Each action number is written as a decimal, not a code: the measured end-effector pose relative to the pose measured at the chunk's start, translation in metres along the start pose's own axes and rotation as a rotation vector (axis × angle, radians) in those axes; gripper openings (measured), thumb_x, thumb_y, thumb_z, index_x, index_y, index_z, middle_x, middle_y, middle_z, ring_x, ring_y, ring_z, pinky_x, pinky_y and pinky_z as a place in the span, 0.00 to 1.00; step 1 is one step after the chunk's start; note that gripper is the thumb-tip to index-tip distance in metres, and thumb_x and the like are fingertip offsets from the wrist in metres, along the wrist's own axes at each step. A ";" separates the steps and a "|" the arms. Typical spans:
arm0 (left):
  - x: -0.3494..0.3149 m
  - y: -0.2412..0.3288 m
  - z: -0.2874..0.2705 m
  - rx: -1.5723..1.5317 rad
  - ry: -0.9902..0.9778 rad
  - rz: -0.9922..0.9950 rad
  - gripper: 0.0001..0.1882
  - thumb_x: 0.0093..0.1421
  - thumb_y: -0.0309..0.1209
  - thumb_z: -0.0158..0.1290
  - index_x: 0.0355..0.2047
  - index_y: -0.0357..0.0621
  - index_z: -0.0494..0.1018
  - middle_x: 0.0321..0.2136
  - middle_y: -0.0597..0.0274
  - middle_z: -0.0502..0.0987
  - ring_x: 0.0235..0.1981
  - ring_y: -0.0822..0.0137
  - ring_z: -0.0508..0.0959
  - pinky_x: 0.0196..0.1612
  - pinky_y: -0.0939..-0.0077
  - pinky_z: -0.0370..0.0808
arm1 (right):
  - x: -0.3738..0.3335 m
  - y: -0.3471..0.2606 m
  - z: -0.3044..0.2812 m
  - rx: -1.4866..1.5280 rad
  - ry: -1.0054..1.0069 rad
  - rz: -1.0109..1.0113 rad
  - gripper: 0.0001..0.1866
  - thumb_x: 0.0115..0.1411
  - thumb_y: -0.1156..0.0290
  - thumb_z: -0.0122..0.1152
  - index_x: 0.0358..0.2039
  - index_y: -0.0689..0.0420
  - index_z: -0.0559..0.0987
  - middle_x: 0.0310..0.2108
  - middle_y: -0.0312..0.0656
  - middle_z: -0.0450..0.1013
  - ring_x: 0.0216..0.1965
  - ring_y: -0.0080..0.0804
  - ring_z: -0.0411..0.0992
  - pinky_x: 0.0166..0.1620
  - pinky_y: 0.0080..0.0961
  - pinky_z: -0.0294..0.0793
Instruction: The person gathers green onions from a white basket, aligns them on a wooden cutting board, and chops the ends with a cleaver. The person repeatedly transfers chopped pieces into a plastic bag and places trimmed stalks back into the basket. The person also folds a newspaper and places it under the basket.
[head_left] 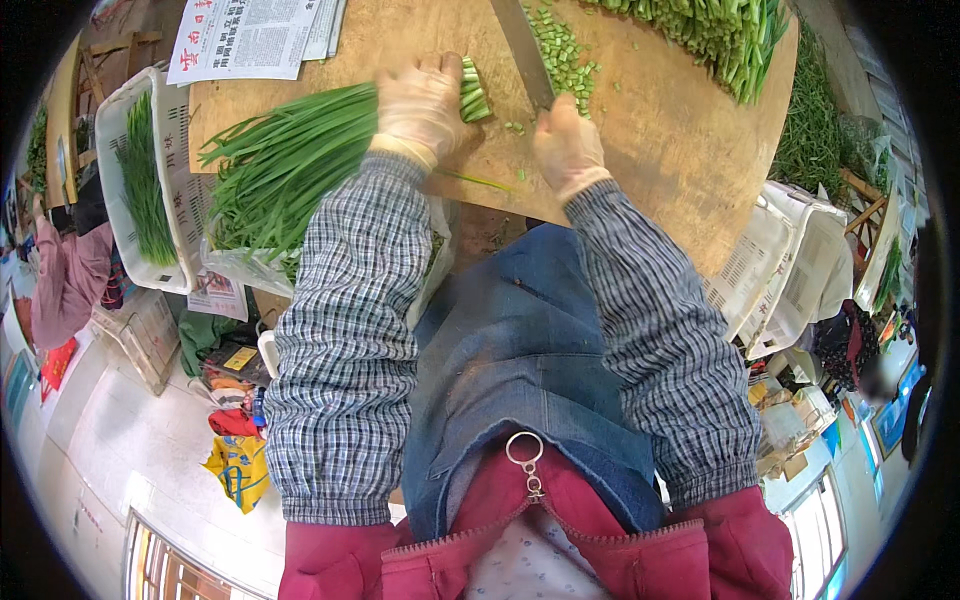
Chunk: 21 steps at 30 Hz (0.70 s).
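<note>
A thick bunch of garlic chives [295,150] lies on the wooden table [670,170], its long green leaves fanning over the near left edge. My left hand [418,108], in a thin pale glove, is closed over the bunch. Trimmed stem ends [473,92] stick out to the right of it. In my right hand [568,148], the fingers are wrapped round the handle of a knife [524,48], whose broad blade points away and slightly left. The blade stands apart from the stem ends. Short chopped stem pieces [565,58] are scattered beyond and right of the blade.
A heap of uncut green stalks [715,40] sits at the far right of the table. Newspapers [245,40] lie at the far left. White plastic crates stand at the left [182,165] and right [790,265]. At left, another person's pink sleeve [72,270] shows.
</note>
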<state>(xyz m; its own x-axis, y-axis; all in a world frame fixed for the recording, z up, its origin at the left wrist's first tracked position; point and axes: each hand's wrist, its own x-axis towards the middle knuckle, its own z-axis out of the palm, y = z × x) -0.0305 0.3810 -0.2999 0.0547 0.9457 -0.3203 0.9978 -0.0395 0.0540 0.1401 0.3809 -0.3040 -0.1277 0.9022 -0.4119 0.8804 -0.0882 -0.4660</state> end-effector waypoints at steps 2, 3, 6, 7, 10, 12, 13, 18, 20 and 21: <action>-0.001 -0.004 0.003 -0.013 0.051 0.014 0.42 0.37 0.57 0.62 0.47 0.45 0.64 0.44 0.57 0.71 0.48 0.57 0.68 0.48 0.51 0.61 | -0.006 0.026 0.000 0.054 0.078 -0.079 0.11 0.57 0.70 0.50 0.34 0.66 0.67 0.20 0.60 0.72 0.26 0.57 0.73 0.28 0.46 0.73; -0.002 -0.006 0.002 -0.011 0.047 0.009 0.41 0.37 0.57 0.62 0.47 0.45 0.64 0.43 0.57 0.71 0.48 0.58 0.69 0.47 0.51 0.61 | -0.008 0.037 -0.001 0.096 0.093 -0.096 0.11 0.56 0.70 0.51 0.34 0.66 0.67 0.19 0.59 0.72 0.25 0.58 0.73 0.28 0.46 0.72; -0.004 -0.004 -0.003 -0.026 0.078 0.011 0.39 0.36 0.54 0.63 0.44 0.45 0.65 0.42 0.59 0.72 0.47 0.58 0.69 0.46 0.52 0.63 | -0.013 0.072 -0.017 0.093 0.121 -0.009 0.12 0.55 0.69 0.54 0.34 0.64 0.68 0.21 0.57 0.72 0.26 0.58 0.73 0.29 0.48 0.71; -0.004 -0.004 -0.002 -0.037 0.075 0.002 0.38 0.36 0.53 0.63 0.44 0.45 0.65 0.41 0.59 0.72 0.46 0.59 0.69 0.46 0.52 0.63 | -0.012 0.079 -0.023 0.069 0.129 0.033 0.13 0.54 0.68 0.55 0.35 0.64 0.68 0.22 0.57 0.73 0.27 0.58 0.73 0.30 0.49 0.71; -0.001 -0.004 0.004 -0.016 0.110 -0.006 0.37 0.37 0.50 0.64 0.44 0.45 0.65 0.41 0.59 0.72 0.46 0.60 0.70 0.46 0.52 0.63 | -0.005 0.074 -0.045 -0.362 0.180 -0.029 0.11 0.53 0.71 0.57 0.34 0.64 0.70 0.24 0.56 0.73 0.29 0.55 0.73 0.32 0.47 0.71; -0.003 -0.005 0.006 -0.049 0.083 -0.021 0.36 0.37 0.50 0.63 0.44 0.45 0.65 0.40 0.59 0.72 0.46 0.60 0.70 0.46 0.52 0.63 | -0.002 0.057 -0.053 -0.346 0.430 -0.260 0.10 0.53 0.70 0.57 0.33 0.64 0.73 0.25 0.54 0.73 0.29 0.54 0.72 0.34 0.45 0.71; -0.004 -0.005 0.004 -0.067 0.073 -0.027 0.36 0.38 0.49 0.63 0.44 0.44 0.65 0.40 0.59 0.72 0.46 0.60 0.71 0.46 0.52 0.63 | -0.002 0.049 -0.055 -0.332 0.557 -0.376 0.10 0.53 0.70 0.57 0.33 0.63 0.74 0.26 0.53 0.73 0.30 0.54 0.72 0.35 0.45 0.71; -0.006 -0.009 0.000 -0.104 0.077 -0.032 0.35 0.39 0.50 0.61 0.45 0.43 0.66 0.40 0.58 0.72 0.45 0.60 0.71 0.45 0.50 0.62 | -0.048 -0.017 -0.019 0.931 -0.463 0.319 0.13 0.54 0.79 0.54 0.42 0.65 0.72 0.38 0.46 0.73 0.31 0.33 0.74 0.36 0.20 0.73; -0.006 -0.009 -0.004 -0.115 0.075 -0.026 0.35 0.39 0.49 0.61 0.45 0.44 0.66 0.40 0.58 0.72 0.45 0.60 0.71 0.46 0.49 0.62 | -0.053 -0.033 0.018 1.164 -0.407 0.384 0.14 0.53 0.81 0.54 0.42 0.67 0.71 0.38 0.46 0.73 0.35 0.34 0.73 0.39 0.22 0.74; -0.005 -0.009 -0.005 -0.121 0.073 -0.022 0.35 0.39 0.49 0.62 0.45 0.44 0.66 0.40 0.58 0.72 0.45 0.59 0.71 0.46 0.49 0.62 | -0.052 -0.036 0.032 1.280 -0.377 0.420 0.15 0.53 0.82 0.54 0.42 0.69 0.71 0.38 0.47 0.73 0.36 0.35 0.73 0.41 0.23 0.74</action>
<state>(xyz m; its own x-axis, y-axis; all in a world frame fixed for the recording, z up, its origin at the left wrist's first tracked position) -0.0404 0.3786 -0.2940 0.0255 0.9669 -0.2537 0.9865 0.0167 0.1629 0.1000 0.3232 -0.2906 -0.2553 0.5646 -0.7849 -0.1138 -0.8237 -0.5555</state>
